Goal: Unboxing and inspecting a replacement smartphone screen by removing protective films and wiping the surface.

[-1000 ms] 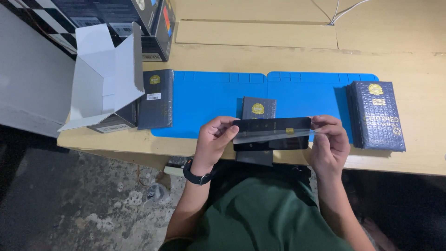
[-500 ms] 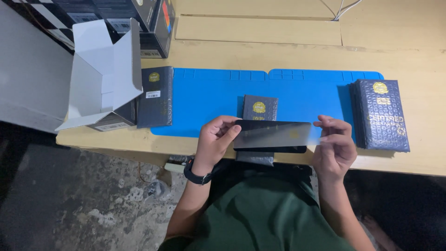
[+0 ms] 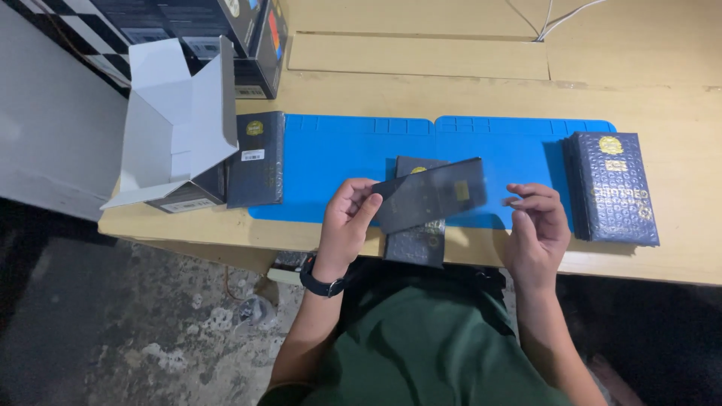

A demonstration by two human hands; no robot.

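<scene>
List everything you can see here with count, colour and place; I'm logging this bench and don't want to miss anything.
Flat card: one, dark with a small yellow mark, held above the mat by the left hand.
Pouch: one, dark bubble-wrap, on the table's near edge under the card.
Stack of pouches: one stack, dark blue, right end of the mat.
Slim box: one, dark, left edge of the mat.
Open carton: one, white inside, table's left end.
Big boxes: count unclear, black, far left corner.
Mat: one, blue, mid-table.
Table: one, light wood.
Left hand: grips the card's left end, black wristwatch.
Right hand: open, just clear of the card.
</scene>
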